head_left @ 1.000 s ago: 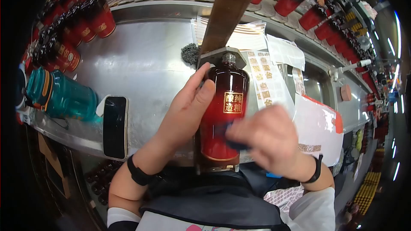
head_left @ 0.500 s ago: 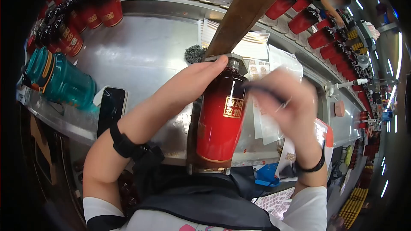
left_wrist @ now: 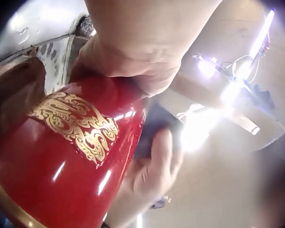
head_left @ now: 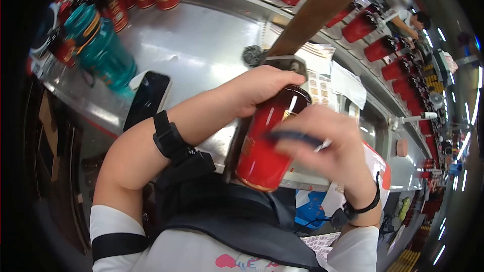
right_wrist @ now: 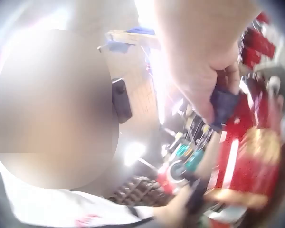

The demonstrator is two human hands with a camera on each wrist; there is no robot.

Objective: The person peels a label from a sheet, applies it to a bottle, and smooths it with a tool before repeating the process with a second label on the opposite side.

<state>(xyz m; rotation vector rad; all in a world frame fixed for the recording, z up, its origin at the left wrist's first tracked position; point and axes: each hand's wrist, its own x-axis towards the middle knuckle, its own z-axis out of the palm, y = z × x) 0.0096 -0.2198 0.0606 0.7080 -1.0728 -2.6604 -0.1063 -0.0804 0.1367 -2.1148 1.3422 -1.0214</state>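
A glossy red bottle (head_left: pixel 262 158), darker at its shoulder, leans on a stand under a brown beam. My left hand (head_left: pixel 267 83) grips its neck end from above, its thumb lying across the top and the other fingers hidden. Gold scrollwork (left_wrist: pixel 78 123) shows on the bottle's side in the left wrist view. My right hand (head_left: pixel 330 138), blurred, pinches a small dark blue pad (right_wrist: pixel 223 107) that looks like folded cloth. In the head view the pad overlaps the bottle's front, and in the right wrist view it lies right at the bottle's side.
A dark phone (head_left: pixel 147 99) and a teal water jug (head_left: pixel 103 53) lie on the metal table (head_left: pixel 199 35) at left. A scouring ball (head_left: pixel 252 56) and label sheets (head_left: pixel 322 88) are behind the bottle. Red bottles (head_left: pixel 360 26) line a conveyor beyond, under the slanting brown beam (head_left: pixel 327 12).
My left hand moved from the bottle's side up to its neck, and the bottle turned so its gold characters swung rightward. My right hand rose along it, then came back down with the pad.
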